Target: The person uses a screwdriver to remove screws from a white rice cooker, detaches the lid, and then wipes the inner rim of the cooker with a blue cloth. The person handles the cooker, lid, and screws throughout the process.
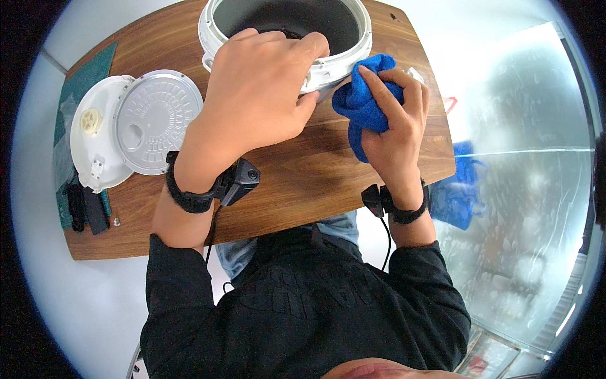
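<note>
A white rice cooker body (208, 38) with a dark inside stands at the far side of the wooden table. My left hand (262, 88) is closed over its near rim, fingers reaching over the edge and thumb on the outer wall; the fingertips are hidden. In my right hand (398, 117) is a bunched blue cloth (363, 104), held by the cooker's right outer side. Whether the cloth touches the wall, I cannot tell. Both wrists wear black straps with small black devices.
On the table's left lie a white cooker lid (88, 148) and a round silver inner lid plate (158, 120), partly overlapping. Beneath them is a green mat (88, 72), with black items (95, 211) near its front end. A glass panel (517, 158) stands right of the table (297, 183).
</note>
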Tool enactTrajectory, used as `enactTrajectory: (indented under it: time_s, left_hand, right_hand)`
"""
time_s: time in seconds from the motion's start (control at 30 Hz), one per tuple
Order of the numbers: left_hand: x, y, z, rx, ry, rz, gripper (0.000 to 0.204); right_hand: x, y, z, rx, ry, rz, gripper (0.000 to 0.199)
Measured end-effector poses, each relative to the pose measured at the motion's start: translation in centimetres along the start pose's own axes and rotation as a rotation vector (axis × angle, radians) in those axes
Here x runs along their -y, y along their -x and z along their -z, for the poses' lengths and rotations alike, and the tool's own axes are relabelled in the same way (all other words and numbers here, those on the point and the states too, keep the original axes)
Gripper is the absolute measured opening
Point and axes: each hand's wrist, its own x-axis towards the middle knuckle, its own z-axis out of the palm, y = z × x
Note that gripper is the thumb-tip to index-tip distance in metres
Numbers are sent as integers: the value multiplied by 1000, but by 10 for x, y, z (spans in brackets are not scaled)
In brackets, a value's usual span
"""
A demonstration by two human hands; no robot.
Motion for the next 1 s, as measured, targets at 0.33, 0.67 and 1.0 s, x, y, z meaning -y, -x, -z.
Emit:
enactTrajectory:
  time_s: [0.33, 0.67, 1.0]
  left_hand:
    - [5, 0, 0, 22, 18, 19, 34]
    - [4, 0, -3, 5, 5, 34, 31]
    - [6, 1, -3, 0, 13, 18, 29]
  right_hand:
    - [39, -3, -4, 47, -81, 36, 68]
    - [14, -4, 3, 48, 45, -60, 71]
    - [-1, -8, -4, 3, -11, -15, 70]
